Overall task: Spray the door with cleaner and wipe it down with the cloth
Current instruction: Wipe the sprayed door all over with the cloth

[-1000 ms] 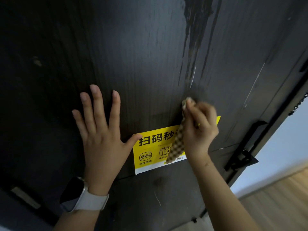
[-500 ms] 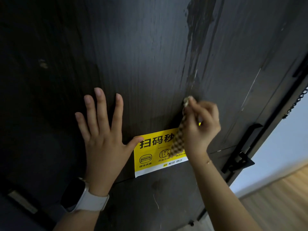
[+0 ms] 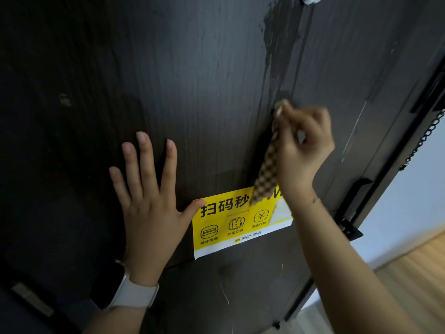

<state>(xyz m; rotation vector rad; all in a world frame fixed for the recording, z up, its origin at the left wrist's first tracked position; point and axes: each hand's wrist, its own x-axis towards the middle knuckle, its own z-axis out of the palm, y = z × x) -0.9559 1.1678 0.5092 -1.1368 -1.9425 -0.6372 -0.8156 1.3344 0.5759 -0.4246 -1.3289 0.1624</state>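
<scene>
2 hands on door (image 3: 192, 92), right hand (image 3: 304, 150) (blurred) seemingly higher, gripping cloth (image 3: 266, 169)

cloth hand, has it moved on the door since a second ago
Yes. The right hand and cloth have risen, uncovering more of the yellow sticker.

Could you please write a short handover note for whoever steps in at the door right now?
Left hand: flat on the door, fingers spread, bracing.
Right hand: grip on the checkered cloth, its top end pressed to the door just below the wet streaks.
Cloth hangs over the yellow sticker.
Done: cleaner is on the door. The spray bottle is not in view.
Left: wipe up the streaks, then the rest of the panel.
</scene>
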